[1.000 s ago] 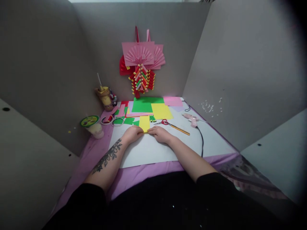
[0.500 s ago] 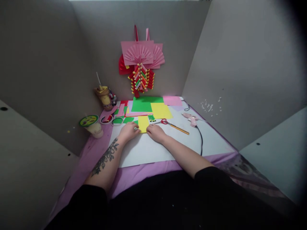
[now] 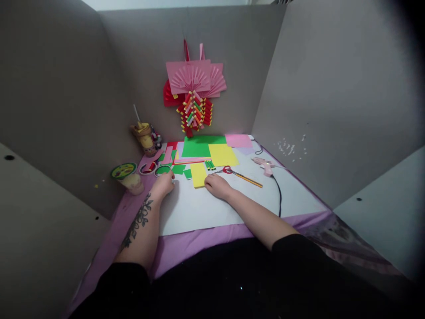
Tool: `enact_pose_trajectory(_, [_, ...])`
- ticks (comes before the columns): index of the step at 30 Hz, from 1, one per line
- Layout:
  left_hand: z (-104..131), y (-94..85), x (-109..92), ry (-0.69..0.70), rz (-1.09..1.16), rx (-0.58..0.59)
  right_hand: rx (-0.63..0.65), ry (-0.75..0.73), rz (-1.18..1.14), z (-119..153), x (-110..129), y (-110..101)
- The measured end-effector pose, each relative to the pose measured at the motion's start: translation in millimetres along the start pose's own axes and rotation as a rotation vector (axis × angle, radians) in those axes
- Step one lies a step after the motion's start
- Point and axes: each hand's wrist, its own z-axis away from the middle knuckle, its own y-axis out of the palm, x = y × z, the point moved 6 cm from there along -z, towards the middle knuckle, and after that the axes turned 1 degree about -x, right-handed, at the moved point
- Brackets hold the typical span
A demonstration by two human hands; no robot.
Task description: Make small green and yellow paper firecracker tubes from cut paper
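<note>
My left hand [image 3: 164,184] is at the left of the white sheet, its fingers curled just below a roll of tape [image 3: 163,170]. Whatever its fingertips hold is too small to make out. On the right edge of a small yellow paper strip [image 3: 198,174], my right hand [image 3: 217,185] rests with its fingers closed together. Short green paper rolls with yellow ends [image 3: 210,165] lie just beyond that strip. Red-handled scissors [image 3: 227,169] and a yellow pencil [image 3: 249,179] are to the right of my right hand.
Green scraps [image 3: 178,169] and a larger yellow sheet [image 3: 223,155] lie farther back. A pink glue gun [image 3: 265,166] with a black cord is at the right. Cups [image 3: 133,182] stand at the left. Paper firecracker decorations [image 3: 194,108] hang on the grey back panel.
My left hand has moved left, away from the yellow paper strip and toward the roll of tape. My right hand stays at the strip's right edge.
</note>
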Motion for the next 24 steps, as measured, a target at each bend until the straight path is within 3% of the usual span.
enact_pose_trajectory(5, [-10, -22.7, 21, -0.105, 0.087, -0.321, 0.015, 0.019, -0.012, 1, 0, -2])
enact_pose_trajectory(9, [-12, -29.2, 24, -0.104, 0.156, -0.457, 0.016, 0.017, -0.016, 1, 1, -2])
enact_pose_trajectory(12, [-3, -22.6, -10, 0.073, 0.176, -0.403, 0.008, 0.004, -0.014, 1, 0, -1])
enact_pose_trajectory(14, [8, -9.0, -49, 0.326, 0.159, -0.224, 0.002, -0.007, -0.007, 1, 1, 0])
enact_pose_trajectory(17, [24, 5.5, -90, 0.487, 0.065, -0.082, -0.004, -0.006, 0.011, 0, 0, 2])
enact_pose_trajectory(20, [30, 10.9, -104, 0.51, -0.011, -0.047, 0.006, 0.006, 0.02, 0, 0, 3])
enact_pose_trajectory(24, [28, 11.1, -102, 0.481, -0.063, -0.06, 0.007, -0.007, 0.015, 1, 1, 3])
